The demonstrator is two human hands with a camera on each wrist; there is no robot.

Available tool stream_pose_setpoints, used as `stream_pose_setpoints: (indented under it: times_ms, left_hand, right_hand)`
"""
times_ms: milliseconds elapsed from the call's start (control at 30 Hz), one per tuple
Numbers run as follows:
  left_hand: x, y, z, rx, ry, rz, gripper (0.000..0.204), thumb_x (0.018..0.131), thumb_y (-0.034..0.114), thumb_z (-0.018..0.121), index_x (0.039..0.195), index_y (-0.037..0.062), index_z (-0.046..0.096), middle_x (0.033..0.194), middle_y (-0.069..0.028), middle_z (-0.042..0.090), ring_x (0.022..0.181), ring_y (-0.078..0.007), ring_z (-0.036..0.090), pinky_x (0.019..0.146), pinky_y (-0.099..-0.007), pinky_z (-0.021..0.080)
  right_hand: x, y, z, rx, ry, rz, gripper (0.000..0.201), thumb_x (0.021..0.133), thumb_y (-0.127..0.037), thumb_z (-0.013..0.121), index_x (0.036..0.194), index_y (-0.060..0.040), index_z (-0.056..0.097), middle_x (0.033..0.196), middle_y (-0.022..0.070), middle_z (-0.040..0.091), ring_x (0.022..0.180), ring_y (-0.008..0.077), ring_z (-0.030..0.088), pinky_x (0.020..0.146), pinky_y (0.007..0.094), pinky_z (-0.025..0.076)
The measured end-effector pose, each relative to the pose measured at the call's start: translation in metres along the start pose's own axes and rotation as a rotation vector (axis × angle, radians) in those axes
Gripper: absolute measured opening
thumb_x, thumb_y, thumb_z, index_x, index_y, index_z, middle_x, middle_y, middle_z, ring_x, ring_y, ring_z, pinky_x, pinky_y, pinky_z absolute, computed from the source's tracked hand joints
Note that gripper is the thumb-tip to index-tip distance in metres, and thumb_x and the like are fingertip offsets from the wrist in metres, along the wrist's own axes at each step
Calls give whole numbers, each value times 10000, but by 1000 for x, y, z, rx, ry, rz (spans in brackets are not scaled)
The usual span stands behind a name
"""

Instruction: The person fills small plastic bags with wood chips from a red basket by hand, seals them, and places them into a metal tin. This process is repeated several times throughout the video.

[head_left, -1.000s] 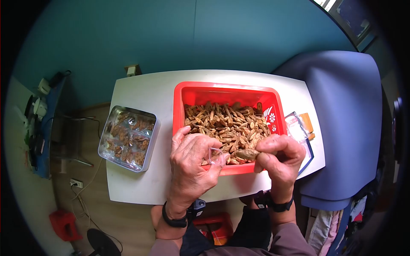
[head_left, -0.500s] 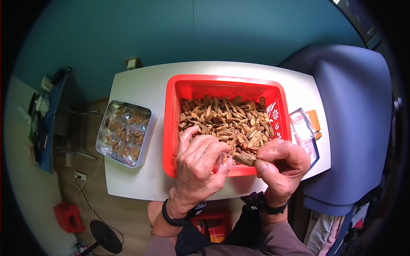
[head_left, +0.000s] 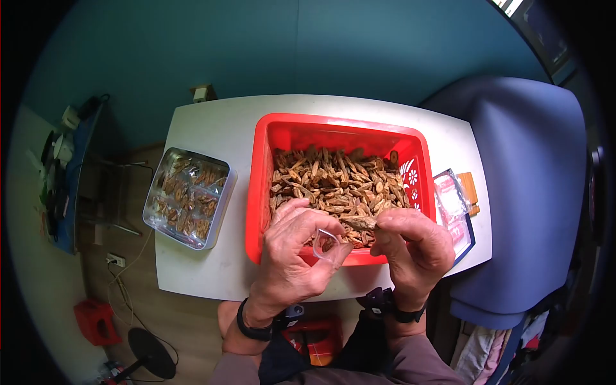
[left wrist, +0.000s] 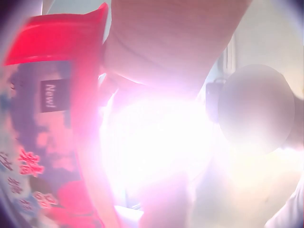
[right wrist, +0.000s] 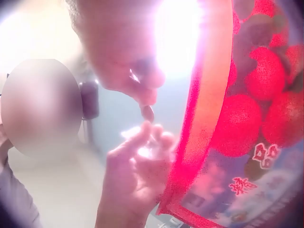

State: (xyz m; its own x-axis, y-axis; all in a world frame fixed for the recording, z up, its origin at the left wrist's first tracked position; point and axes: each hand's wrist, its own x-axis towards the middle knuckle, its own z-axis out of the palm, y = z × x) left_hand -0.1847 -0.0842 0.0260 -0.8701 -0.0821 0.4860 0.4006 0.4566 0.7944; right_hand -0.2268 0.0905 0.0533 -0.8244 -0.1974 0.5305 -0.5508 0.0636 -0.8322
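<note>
Over the front of a red plastic basket (head_left: pixel 256 192), my left hand (head_left: pixel 292 250) holds a small clear plastic bag (head_left: pixel 327 242) between thumb and fingers, its mouth standing apart. My right hand (head_left: pixel 418 249) pinches a brown, bark-like dried slice (head_left: pixel 359 222) by one end, its other end pointing toward the bag. Many similar dried slices (head_left: pixel 346 179) fill the basket below. In the right wrist view the slice (right wrist: pixel 148 113) sticks out from the right fingertips, just above the left hand (right wrist: pixel 128 175). Glare covers the middle of the left wrist view beside the basket's printed wall (left wrist: pixel 52 128).
A metal tin (head_left: pixel 224 212) of filled clear packets stands left of the basket on the white table (head_left: pixel 192 276). At right lie a dark-edged tray (head_left: pixel 463 247) with clear packaging and an orange-brown wooden piece (head_left: pixel 468 192). A blue-grey padded sheet (head_left: pixel 526 192) borders the table.
The slice in my right hand has moved up and slightly left. My left hand has turned the bag so its mouth shows more than half a second ago. The head view has shifted slightly.
</note>
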Motion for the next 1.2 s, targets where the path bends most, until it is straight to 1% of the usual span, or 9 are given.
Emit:
stream_pose_setpoints:
  times_ms: [200,300,367,567,800,900,967,1000,1200]
  left_hand:
    - [-3,7,-13,-235,-18,-211,242,762,97,815,932,56,648,788,-55,664,772,-229,656,898,-425,500]
    - [-4,7,-17,-339,-9,-318,250,791,100,813,970,33,652,823,-55,675,800,-186,655,800,-334,525]
    - [-6,4,-18,-488,-2,-405,257,823,125,813,993,19,651,857,-43,682,796,-110,633,699,-255,515]
    - [-4,8,-28,-544,-47,-490,265,853,161,808,1000,6,650,805,-11,668,723,-53,598,655,-231,505]
    - [-4,7,-30,-515,-49,-507,241,858,142,794,1001,2,659,788,-18,676,728,-51,599,658,-231,504]
    - [-4,7,-29,-484,-14,-476,235,856,134,791,1006,2,667,795,-21,681,728,-55,601,657,-233,502]
    - [-4,8,-29,-464,-10,-493,236,852,128,792,1009,0,669,787,-25,680,727,-61,605,657,-236,501]
    - [-4,8,-29,-464,-11,-493,236,852,128,792,1009,0,669,787,-25,680,727,-61,605,657,-236,501]
    - [-5,6,-24,-389,48,-433,234,824,109,802,995,10,678,843,-56,675,770,-122,627,702,-269,509]
  right_hand:
    - [2,5,3,-184,-82,-145,157,763,52,763,890,-14,698,811,138,715,621,199,690,528,277,528]
    - [2,7,4,-227,-87,-184,174,739,34,774,883,-32,702,817,129,716,645,219,700,539,283,533]
    - [3,6,4,-302,-112,-242,175,729,19,772,878,-43,705,825,125,717,657,221,703,542,288,538]
    - [9,6,7,-386,-163,-433,208,702,11,762,892,-55,712,830,123,712,661,220,702,510,299,529]
    - [10,6,11,-376,-221,-465,221,703,18,760,907,-53,717,842,116,710,642,220,696,514,290,530]
    - [12,2,13,-372,-261,-396,251,720,22,761,960,-33,713,852,120,713,614,204,693,527,271,529]
    - [7,-2,14,-230,-239,-18,303,744,13,768,1040,-5,703,869,122,720,595,184,691,550,268,535]
    - [8,-1,12,-174,-269,16,362,779,-29,776,1125,24,681,865,125,727,595,148,690,562,262,533]
    - [9,9,9,-23,-330,118,306,829,-82,762,1106,32,702,796,117,720,597,108,667,568,232,511]
